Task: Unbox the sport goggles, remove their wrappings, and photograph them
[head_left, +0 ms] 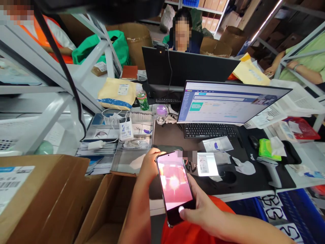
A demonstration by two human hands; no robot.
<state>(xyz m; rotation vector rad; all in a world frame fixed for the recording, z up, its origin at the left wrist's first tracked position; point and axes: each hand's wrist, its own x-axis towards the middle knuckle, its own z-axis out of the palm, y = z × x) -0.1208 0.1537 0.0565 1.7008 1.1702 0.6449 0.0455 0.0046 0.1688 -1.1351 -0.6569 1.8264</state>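
Note:
A smartphone (175, 181) is tilted in my right hand (203, 206), whose thumb rests by the white round button low on its screen. The screen glows pink with a bright flare in the middle. My left hand (150, 166) is curled at the phone's upper left edge. Most of its fingers are hidden behind the phone, so what they hold cannot be made out. Just right of the phone lies a white printed card (207, 164), with a clear packet (217, 145) bearing a purple-blue picture above it.
A monitor (228, 105) and keyboard (209, 130) stand ahead. Left are a compartment tray (127, 162) and open cardboard box (104, 206). A barcode scanner (271, 171) and green tissue pack (269, 149) lie right. A person (196, 42) sits opposite; another's arm (304, 71) shows right.

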